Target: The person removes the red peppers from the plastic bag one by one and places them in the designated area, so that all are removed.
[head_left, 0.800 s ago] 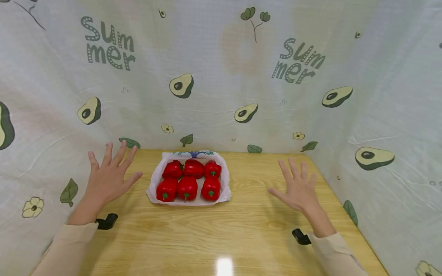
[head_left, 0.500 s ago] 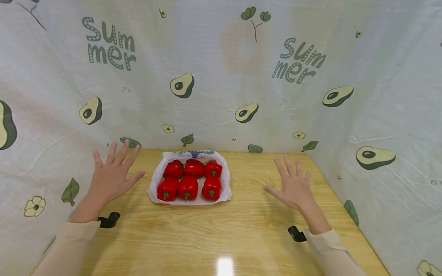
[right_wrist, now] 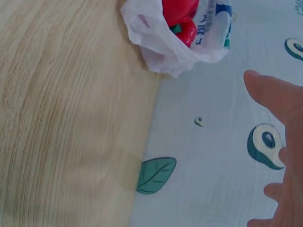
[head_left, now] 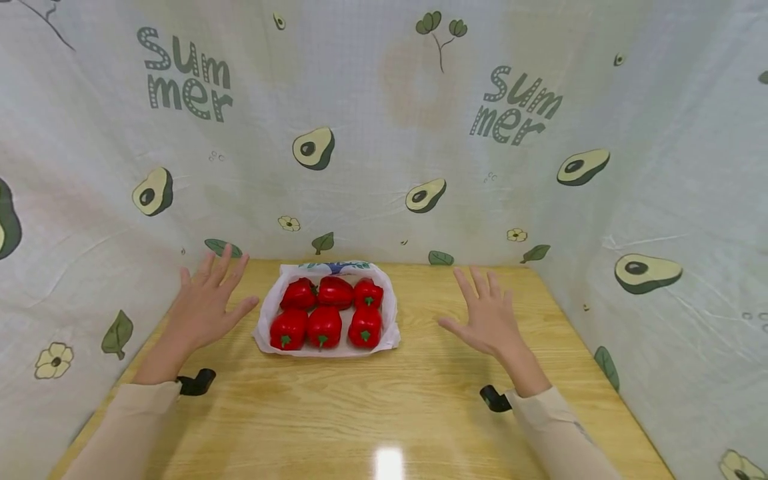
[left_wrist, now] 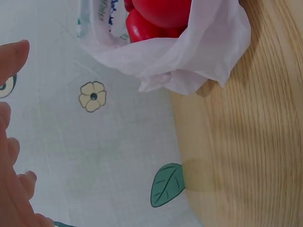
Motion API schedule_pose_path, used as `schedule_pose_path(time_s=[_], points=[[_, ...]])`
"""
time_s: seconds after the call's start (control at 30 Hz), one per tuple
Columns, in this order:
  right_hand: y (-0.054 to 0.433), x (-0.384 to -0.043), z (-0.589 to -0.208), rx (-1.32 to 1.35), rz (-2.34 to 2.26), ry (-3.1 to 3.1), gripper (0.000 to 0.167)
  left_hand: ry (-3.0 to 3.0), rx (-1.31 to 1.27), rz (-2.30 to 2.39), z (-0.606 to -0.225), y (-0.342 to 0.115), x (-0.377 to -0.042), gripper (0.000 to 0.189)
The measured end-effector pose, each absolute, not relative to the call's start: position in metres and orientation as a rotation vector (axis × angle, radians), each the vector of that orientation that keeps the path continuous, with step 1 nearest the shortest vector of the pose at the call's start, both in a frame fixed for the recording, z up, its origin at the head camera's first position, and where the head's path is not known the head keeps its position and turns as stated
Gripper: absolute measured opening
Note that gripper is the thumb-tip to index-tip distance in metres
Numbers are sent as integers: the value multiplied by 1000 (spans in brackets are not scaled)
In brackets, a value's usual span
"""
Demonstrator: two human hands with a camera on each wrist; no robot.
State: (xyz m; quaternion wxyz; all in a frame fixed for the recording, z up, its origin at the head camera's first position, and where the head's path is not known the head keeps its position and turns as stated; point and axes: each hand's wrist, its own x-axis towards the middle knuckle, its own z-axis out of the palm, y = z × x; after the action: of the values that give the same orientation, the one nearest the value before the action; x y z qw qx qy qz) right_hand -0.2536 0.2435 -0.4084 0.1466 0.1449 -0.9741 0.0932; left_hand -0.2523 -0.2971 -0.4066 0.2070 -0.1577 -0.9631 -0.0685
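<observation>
both hands are spread wide and have hold of nothing; the left hand (head_left: 207, 307) is just left of a white-lined container (head_left: 391, 317), apart from it, thumb pointing toward it; the right hand (head_left: 489, 320) is farther off on the right, its thumb likewise angled toward the container; six red bell peppers (head_left: 325, 327) lie inside in two rows of three, the near row with green stems facing the near side and a gap between its middle and right peppers; the liner's far edge carries blue and green print; the container sits toward the far edge of a wood-grain surface (head_left: 360, 407); behind it hangs a pale cloth (head_left: 360, 80) printed with avocados, leaves, flowers and the word "summer"; beige sleeves (head_left: 123, 427) cover both forearms
</observation>
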Motion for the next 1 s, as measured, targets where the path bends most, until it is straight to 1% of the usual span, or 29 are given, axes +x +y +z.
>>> schedule_pose_path(time_s=[0.27, 0.8, 1.0], points=[[225, -260, -403, 492, 329, -2767, 106, -2648, -506, -370, -408, -290, -257, 89], [193, -268, -405, 563, 491, -2757, 102, -2706, -484, -871, -420, -281, -263, 89], [185, -268, -407, 575, 615, -2771, 99, -2640, -573, -1077, -431, -276, -268, 87]])
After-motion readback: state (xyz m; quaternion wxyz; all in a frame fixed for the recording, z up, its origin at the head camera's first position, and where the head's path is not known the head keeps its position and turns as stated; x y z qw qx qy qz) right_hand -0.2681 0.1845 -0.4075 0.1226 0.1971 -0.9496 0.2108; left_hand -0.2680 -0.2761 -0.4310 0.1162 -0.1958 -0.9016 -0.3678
